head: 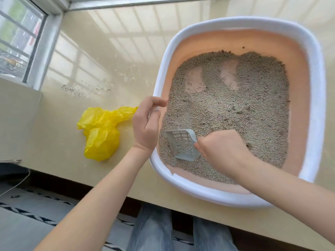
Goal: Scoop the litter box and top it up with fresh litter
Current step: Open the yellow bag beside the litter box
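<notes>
Head view: litter box [164, 73] with white rim and pinkish walls on the pale sill, well right of a crumpled yellow bag [101, 131]. Left hand [146, 125] curled over the near-left rim, steadying. Right hand [220, 149] wrapped around the handle of the pale slotted scoop [183, 144], blade down in the grey litter [235, 109] at the near-left corner. Two bare patches of floor farther back; dark clumps along the far edge. Scooping step under way, by the look of it; no fresh litter supply visible. Next move likely: lifting and sifting, then carrying any clump left across the rim to the bag without spilling.
</notes>
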`<state>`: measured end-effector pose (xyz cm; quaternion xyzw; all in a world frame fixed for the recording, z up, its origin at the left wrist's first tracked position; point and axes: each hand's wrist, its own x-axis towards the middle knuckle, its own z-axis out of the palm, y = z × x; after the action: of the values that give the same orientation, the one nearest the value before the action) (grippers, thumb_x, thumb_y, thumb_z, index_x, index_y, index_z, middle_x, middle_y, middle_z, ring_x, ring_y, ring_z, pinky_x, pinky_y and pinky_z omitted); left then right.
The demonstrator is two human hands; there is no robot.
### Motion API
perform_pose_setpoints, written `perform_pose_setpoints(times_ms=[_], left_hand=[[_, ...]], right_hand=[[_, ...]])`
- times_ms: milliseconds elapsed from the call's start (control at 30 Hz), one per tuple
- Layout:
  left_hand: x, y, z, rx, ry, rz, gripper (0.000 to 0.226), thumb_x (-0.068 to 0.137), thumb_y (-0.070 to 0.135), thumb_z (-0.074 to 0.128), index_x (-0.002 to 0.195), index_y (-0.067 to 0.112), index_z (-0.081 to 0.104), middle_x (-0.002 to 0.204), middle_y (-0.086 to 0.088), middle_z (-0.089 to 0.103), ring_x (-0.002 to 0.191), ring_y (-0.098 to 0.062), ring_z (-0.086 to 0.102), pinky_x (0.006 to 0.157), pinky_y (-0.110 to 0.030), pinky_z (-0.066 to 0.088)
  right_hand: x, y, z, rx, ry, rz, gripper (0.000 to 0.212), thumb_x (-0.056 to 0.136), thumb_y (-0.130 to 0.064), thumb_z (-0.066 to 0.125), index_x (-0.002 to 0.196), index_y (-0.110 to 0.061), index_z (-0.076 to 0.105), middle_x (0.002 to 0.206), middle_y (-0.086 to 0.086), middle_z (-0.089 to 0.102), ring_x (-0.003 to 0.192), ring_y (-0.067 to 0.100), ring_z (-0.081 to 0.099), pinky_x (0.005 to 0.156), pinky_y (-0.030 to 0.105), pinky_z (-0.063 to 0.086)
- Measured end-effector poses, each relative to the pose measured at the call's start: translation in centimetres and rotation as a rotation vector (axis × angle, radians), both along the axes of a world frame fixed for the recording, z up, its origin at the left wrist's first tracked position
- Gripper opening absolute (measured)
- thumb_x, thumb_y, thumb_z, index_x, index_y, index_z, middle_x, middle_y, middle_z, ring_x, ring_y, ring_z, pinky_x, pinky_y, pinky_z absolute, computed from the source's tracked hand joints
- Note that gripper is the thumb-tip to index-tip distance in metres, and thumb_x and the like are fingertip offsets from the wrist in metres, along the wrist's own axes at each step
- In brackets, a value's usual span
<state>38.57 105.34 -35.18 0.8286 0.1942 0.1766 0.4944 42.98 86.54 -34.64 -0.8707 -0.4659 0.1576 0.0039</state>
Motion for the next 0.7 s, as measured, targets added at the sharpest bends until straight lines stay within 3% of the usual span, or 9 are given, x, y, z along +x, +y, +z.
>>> perform_pose_setpoints(times_ms=[67, 100, 267, 367, 567, 700], left_hand=[[0.0, 0.0, 0.0, -0.002, -0.003, 0.002, 0.028, 0.078, -0.003, 0.042, 0.095, 0.000, 0.064, 0.094, -0.010, 0.067, 0.095, -0.020, 0.063, 0.088, -0.040, 0.050], [0.0, 0.0, 0.1, -0.005, -0.002, 0.003, 0.028, 0.078, -0.003, 0.042, 0.095, 0.000, 0.064, 0.094, -0.010, 0.067, 0.095, -0.020, 0.063, 0.088, -0.039, 0.050], [0.1, 0.0, 0.0, -0.029, 0.005, 0.001, 0.027, 0.078, -0.002, 0.043, 0.095, 0.001, 0.063, 0.093, -0.011, 0.067, 0.093, -0.021, 0.063, 0.086, -0.039, 0.050], [0.2, 0.0, -0.1, -0.020, 0.008, -0.003, 0.025, 0.079, 0.000, 0.044, 0.095, 0.001, 0.063, 0.093, -0.010, 0.067, 0.092, -0.020, 0.063, 0.085, -0.039, 0.049], [0.2, -0.1, 0.1, 0.005, -0.011, -0.017, 0.026, 0.079, 0.016, 0.044, 0.094, 0.007, 0.063, 0.091, -0.008, 0.067, 0.090, -0.020, 0.063, 0.081, -0.033, 0.049], [0.3, 0.1, -0.1, 0.034, 0.002, -0.027, 0.025, 0.079, 0.013, 0.044, 0.094, 0.007, 0.063, 0.091, -0.006, 0.067, 0.089, -0.019, 0.062, 0.081, -0.034, 0.049]], right_hand=[[-0.7, 0.0, -0.2, 0.037, -0.003, 0.013, 0.025, 0.088, -0.022, 0.063, 0.070, -0.022, 0.045, 0.065, -0.004, 0.050, 0.062, 0.022, 0.055, 0.043, 0.022, 0.021], [-0.9, 0.0, -0.2, 0.053, 0.042, -0.017, 0.022, 0.094, -0.021, 0.053, 0.074, -0.022, 0.043, 0.069, -0.004, 0.046, 0.068, 0.023, 0.056, 0.048, 0.024, 0.029], [-0.9, 0.4, -0.7, 0.060, 0.246, -0.234, 0.030, 0.101, -0.030, 0.040, 0.084, -0.016, 0.061, 0.075, 0.001, 0.058, 0.075, 0.026, 0.060, 0.060, 0.029, 0.044], [-1.2, 0.2, -1.6, 0.053, 0.328, -0.327, 0.034, 0.101, -0.035, 0.040, 0.077, -0.017, 0.057, 0.068, -0.001, 0.053, 0.071, 0.025, 0.059, 0.059, 0.029, 0.043], [-3.6, 0.7, -2.9, 0.183, 0.476, -0.567, 0.039, 0.101, -0.030, 0.042, 0.068, -0.014, 0.056, 0.054, -0.006, 0.048, 0.049, 0.012, 0.044, 0.043, 0.024, 0.025], [-3.1, 1.5, -2.0, 0.306, 0.594, -0.764, 0.044, 0.099, -0.028, 0.049, 0.057, -0.015, 0.055, 0.044, -0.005, 0.044, 0.040, 0.012, 0.038, 0.042, 0.027, 0.027]])
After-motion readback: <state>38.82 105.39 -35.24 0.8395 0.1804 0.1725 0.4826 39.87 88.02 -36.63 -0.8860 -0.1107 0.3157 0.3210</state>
